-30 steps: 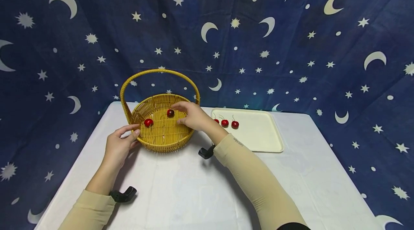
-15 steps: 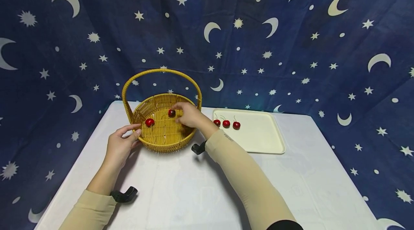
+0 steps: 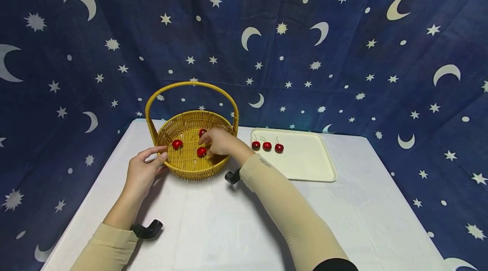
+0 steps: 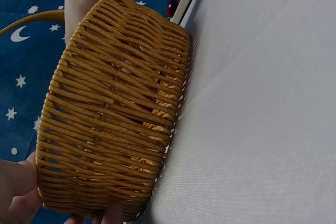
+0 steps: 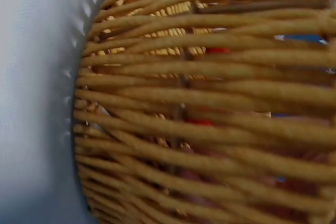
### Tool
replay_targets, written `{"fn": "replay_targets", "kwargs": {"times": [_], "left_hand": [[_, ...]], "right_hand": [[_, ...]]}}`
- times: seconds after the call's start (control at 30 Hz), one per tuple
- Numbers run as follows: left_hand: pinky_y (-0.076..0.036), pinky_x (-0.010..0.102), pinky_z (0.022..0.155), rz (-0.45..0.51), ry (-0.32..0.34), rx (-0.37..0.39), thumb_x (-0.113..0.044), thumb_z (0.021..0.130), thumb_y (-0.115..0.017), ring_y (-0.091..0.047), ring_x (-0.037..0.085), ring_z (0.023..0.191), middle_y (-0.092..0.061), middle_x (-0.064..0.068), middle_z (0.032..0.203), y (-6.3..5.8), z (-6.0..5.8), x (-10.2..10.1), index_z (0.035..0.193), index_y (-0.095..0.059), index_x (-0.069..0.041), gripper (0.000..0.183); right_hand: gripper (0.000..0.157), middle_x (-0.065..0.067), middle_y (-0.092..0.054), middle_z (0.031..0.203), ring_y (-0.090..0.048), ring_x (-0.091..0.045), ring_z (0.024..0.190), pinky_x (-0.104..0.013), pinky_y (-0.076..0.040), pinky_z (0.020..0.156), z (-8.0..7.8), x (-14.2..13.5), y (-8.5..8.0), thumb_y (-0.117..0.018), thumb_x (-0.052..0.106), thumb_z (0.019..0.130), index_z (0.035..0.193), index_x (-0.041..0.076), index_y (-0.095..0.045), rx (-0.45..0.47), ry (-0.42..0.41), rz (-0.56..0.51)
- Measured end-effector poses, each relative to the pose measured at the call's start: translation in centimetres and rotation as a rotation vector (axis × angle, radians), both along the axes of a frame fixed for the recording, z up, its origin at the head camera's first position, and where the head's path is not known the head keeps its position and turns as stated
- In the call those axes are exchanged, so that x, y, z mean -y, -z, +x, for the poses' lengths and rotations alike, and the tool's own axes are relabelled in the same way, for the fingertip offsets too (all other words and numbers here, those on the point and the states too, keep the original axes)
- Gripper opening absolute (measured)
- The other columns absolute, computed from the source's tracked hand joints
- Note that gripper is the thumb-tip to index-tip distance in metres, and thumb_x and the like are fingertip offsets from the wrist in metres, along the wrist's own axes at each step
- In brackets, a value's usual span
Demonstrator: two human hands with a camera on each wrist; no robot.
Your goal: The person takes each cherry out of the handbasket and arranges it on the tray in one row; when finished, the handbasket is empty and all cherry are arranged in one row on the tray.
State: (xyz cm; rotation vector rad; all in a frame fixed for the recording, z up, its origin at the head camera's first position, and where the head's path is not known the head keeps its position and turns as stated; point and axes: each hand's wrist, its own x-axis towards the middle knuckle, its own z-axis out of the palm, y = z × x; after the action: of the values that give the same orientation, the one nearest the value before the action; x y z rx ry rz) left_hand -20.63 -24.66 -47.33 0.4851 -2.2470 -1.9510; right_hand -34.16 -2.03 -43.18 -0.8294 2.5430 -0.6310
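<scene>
A yellow wicker basket point(image 3: 192, 173) with a tall arched handle stands on the left of the table. My left hand point(image 3: 140, 173) grips its left side, fingertips at the rim; in the left wrist view the thumb point(image 4: 16, 179) lies against the weave. My right hand point(image 3: 221, 140) reaches down inside the basket, fingers bent. Close by its fingertips are a red cherry point(image 3: 201, 151) and a partly covered cherry point(image 3: 202, 132). Whether the fingers pinch either I cannot tell. Another cherry point(image 3: 177, 144) lies at the basket's left. The right wrist view shows mostly basket weave point(image 5: 210, 82).
A cream tray point(image 3: 305, 156) lies to the right of the basket, with three stemmed cherries point(image 3: 267, 146) along its left side. A white cloth point(image 3: 213, 228) covers the table. Behind hangs a dark blue curtain point(image 3: 274, 80) with moons and stars.
My right hand has shifted downward and nearer within the basket. A cherry now shows beside its fingers where none was visible earlier. The left hand keeps its place on the basket.
</scene>
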Motion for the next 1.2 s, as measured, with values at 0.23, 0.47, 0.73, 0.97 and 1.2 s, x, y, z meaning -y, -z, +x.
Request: {"fn": "replay_targets", "kwargs": {"times": [0.23,0.47,0.73,0.97,1.2], "left_hand": [[-0.066,0.021,0.089,-0.017,0.021,-0.022,-0.02,0.108,-0.067,-0.069,-0.003,0.099,-0.04,0.017,0.162,0.0,0.0,0.1,0.147,-0.064,-0.002,0.043],[-0.066,0.021,0.09,-0.005,0.023,-0.032,-0.019,0.108,-0.067,-0.07,-0.003,0.1,-0.04,0.016,0.161,-0.3,0.1,0.2,0.147,-0.064,-0.002,0.043],[-0.065,0.02,0.089,-0.022,0.013,-0.037,-0.022,0.109,-0.066,-0.067,-0.006,0.098,-0.04,0.017,0.161,-0.4,0.5,0.5,0.148,-0.062,-0.001,0.045],[-0.066,0.023,0.092,-0.02,0.022,-0.022,-0.02,0.109,-0.066,-0.07,0.002,0.105,-0.041,0.016,0.162,0.1,0.4,0.2,0.147,-0.064,-0.003,0.043],[-0.066,0.025,0.094,-0.022,0.01,-0.019,-0.02,0.109,-0.066,-0.071,0.009,0.11,-0.042,0.015,0.161,0.2,0.2,0.1,0.147,-0.065,-0.004,0.041]], "right_hand": [[0.039,-0.004,-0.079,0.121,-0.07,-0.017,0.112,-0.026,-0.059,0.095,0.4,1.0,0.8,-0.087,0.006,0.09,0.126,0.017,-0.079,-0.008,-0.069,0.007],[0.027,0.001,-0.076,0.104,-0.067,-0.013,0.097,-0.024,-0.056,0.087,0.7,1.2,0.5,-0.088,0.012,0.09,0.115,0.017,-0.079,-0.057,-0.093,-0.038],[0.03,0.007,-0.076,0.102,-0.066,-0.01,0.089,-0.019,-0.056,0.077,3.0,1.2,-1.3,-0.09,0.014,0.089,0.116,0.018,-0.077,-0.041,-0.097,-0.253],[0.032,0.005,-0.074,0.1,-0.065,-0.014,0.088,-0.024,-0.057,0.074,6.0,-3.9,-2.7,-0.09,0.014,0.088,0.116,0.021,-0.079,-0.016,-0.036,-0.434],[0.032,0.001,-0.074,0.095,-0.066,-0.018,0.085,-0.028,-0.058,0.072,7.2,-12.3,-1.9,-0.09,0.011,0.086,0.114,0.022,-0.08,-0.044,0.116,-0.51]]}}
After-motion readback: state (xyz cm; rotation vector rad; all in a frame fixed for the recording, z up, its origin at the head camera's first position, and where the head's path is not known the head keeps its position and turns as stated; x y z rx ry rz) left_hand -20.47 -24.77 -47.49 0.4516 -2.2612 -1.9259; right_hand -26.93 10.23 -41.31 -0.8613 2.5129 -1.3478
